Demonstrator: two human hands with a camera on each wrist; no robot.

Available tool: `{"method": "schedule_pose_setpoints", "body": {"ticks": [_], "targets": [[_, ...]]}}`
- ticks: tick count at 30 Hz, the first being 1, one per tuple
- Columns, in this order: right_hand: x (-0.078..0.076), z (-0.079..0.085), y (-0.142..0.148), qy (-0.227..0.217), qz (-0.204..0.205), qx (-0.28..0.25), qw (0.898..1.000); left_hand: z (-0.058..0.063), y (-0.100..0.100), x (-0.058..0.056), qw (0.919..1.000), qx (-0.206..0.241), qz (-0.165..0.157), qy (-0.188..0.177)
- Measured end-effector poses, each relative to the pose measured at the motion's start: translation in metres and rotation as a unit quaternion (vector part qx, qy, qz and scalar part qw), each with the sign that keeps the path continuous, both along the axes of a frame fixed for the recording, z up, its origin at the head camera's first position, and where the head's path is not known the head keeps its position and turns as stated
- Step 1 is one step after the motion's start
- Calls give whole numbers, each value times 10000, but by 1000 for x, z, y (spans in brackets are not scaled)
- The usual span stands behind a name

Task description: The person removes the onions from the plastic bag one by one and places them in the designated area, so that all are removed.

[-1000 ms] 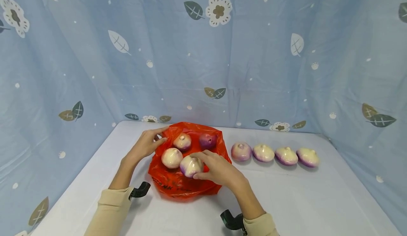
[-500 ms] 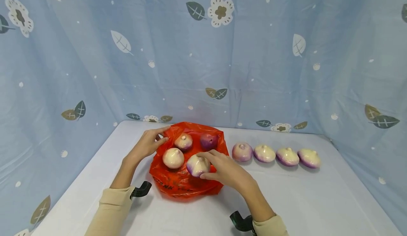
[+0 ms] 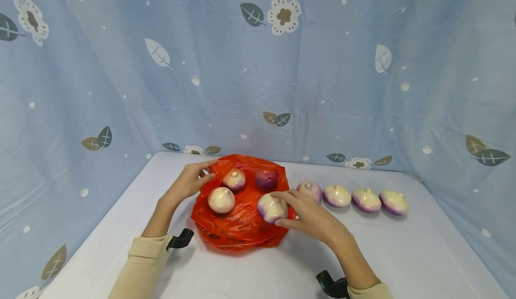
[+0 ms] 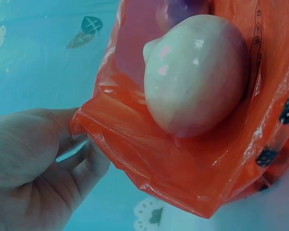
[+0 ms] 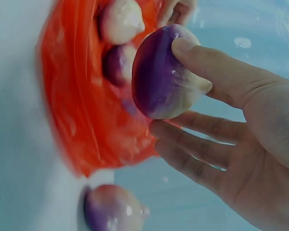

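Note:
My right hand (image 3: 314, 214) grips a white and purple onion (image 3: 269, 208), thumb on one side and fingers on the other, over the right part of an open red plastic bag (image 3: 246, 232). The right wrist view shows this onion's purple side (image 5: 156, 72) facing the camera. At the bag's left edge my left hand (image 3: 188, 182) pinches the plastic between thumb and fingers, seen also in the left wrist view, where a pale onion (image 4: 197, 74) lies close by. Inside the bag are a pale onion (image 3: 221, 200), a pinkish onion (image 3: 234, 179) and a dark purple one (image 3: 267, 179).
To the bag's right, several onions stand in a row: a pinkish one (image 3: 309, 190) partly behind my right hand, then paler ones, ending with the rightmost onion (image 3: 394, 202). A white-covered table (image 3: 250, 276) lies under everything. A blue patterned curtain (image 3: 225, 88) encloses the back and sides.
My right hand has carried the onion rightward from the middle of the bag toward its right edge. The left hand keeps its place at the bag's left edge. The view has shifted slightly.

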State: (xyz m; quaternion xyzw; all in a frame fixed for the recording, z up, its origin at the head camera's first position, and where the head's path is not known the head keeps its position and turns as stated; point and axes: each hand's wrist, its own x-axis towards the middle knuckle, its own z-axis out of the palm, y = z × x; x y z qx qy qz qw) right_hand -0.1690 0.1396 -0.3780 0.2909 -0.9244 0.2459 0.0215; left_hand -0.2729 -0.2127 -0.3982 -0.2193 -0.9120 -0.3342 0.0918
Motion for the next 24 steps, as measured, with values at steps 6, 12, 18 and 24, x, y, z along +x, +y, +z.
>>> {"method": "schedule_pose_setpoints", "body": {"ticks": [6,12,18,24], "targets": [[2,-3,25,458,-92,20,9989,1,2,-2,10000,8,-41,29],[0,-5,43,531,-125,-129,9984,1,2,-3,10000,10,-45,61],[-5,-7,53,464,-193,-90,9987,0,2,-2,10000,2,-43,38],[-7,-9,57,342,-139,-8,9993,-2,1,-1,10000,27,-45,12]]}}
